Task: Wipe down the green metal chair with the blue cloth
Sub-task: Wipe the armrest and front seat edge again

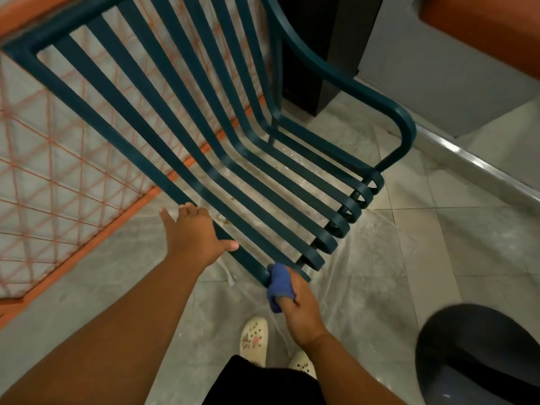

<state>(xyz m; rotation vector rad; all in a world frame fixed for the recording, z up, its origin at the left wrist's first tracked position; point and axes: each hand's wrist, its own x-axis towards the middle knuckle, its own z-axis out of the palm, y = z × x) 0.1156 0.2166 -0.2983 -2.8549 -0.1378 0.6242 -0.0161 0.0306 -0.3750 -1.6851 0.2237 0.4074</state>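
The green metal chair (187, 118) fills the upper middle of the head view, its flat slats running from the backrest at upper left down to curled seat ends at lower right. My left hand (194, 233) grips the chair's left frame bar, fingers over the bar and thumb out to the right. My right hand (301, 309) holds the bunched blue cloth (279, 283) pressed against the near front corner of that same bar. The cloth covers the bar's end.
An orange wire-mesh panel (58, 171) stands at the left behind the chair. A dark post (321, 54) and a grey wall with a metal floor strip (482, 171) lie at the right. A dark round seat (482, 355) sits at lower right. My feet in cream clogs (254, 336) stand on plastic-covered tile.
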